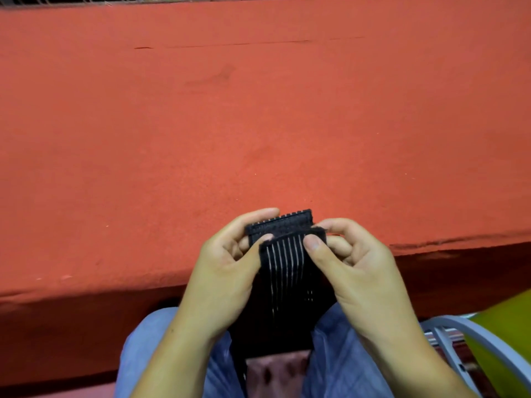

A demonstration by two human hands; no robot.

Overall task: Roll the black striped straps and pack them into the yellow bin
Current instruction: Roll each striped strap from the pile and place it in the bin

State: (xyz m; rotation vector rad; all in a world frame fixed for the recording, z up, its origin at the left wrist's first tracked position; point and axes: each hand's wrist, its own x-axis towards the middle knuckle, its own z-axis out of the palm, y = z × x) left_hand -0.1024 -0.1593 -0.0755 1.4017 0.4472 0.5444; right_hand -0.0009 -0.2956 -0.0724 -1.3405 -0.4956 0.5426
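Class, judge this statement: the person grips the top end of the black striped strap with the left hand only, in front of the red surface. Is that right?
Not quite. The head view shows both hands on it: the left hand and the right hand each pinch the top end of the black striped strap. The rest stands: it is held in front of the red surface.

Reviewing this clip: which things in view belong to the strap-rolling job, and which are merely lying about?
Job:
- black striped strap, its top end pinched by the left hand and the right hand
- yellow bin, only partly in view at the lower right

Not part of it:
- red table
- grey chair frame
- blue trousers
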